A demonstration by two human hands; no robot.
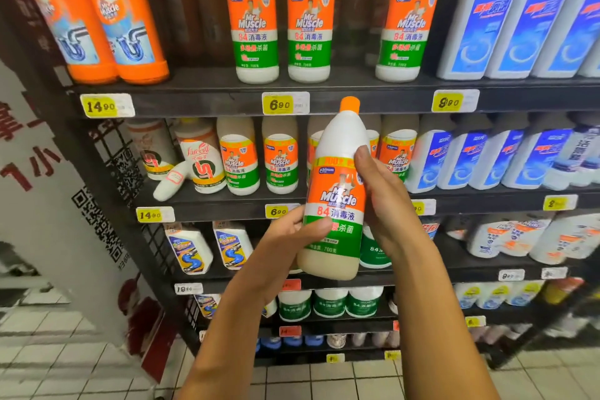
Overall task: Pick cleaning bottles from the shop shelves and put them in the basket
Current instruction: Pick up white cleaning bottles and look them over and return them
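White plastic disinfectant bottle with orange-and-green label (336, 201) held before dark shop shelves (207, 101), left hand (285, 237) thumb across lower label, right hand (383, 201) fingers wrapped round upper side, long axis near upright, orange cap (350, 104) topmost, tilted slightly right

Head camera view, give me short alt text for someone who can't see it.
Two bare hands, left hand and right hand, hold a white Mr Muscle 84 disinfectant bottle with an orange cap upright in front of black shop shelves stocked with matching bottles, orange drain cleaner bottles and yellow price tags.
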